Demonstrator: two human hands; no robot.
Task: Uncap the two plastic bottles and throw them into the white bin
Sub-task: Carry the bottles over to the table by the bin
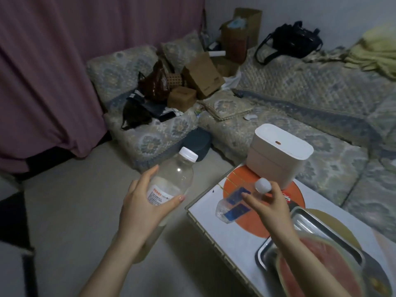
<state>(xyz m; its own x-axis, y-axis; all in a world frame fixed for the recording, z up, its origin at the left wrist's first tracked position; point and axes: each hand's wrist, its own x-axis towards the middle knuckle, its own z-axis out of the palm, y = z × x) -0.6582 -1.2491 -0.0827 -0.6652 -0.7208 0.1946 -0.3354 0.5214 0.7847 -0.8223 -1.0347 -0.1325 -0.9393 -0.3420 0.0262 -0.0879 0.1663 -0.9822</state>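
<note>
Left hand (142,202) grip: capped clear bottle (171,181) | right hand (272,202) grip: blue-labelled bottle (235,202) | white bin (278,155) shut

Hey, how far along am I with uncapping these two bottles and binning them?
Nothing looks finished yet. In hand: the left hand holds the larger clear bottle, its white cap on; the right hand has its grip on the blue-labelled bottle near its white cap, also on. Left: remove both caps, then drop both bottles into the white bin, whose lid appears closed.
</note>
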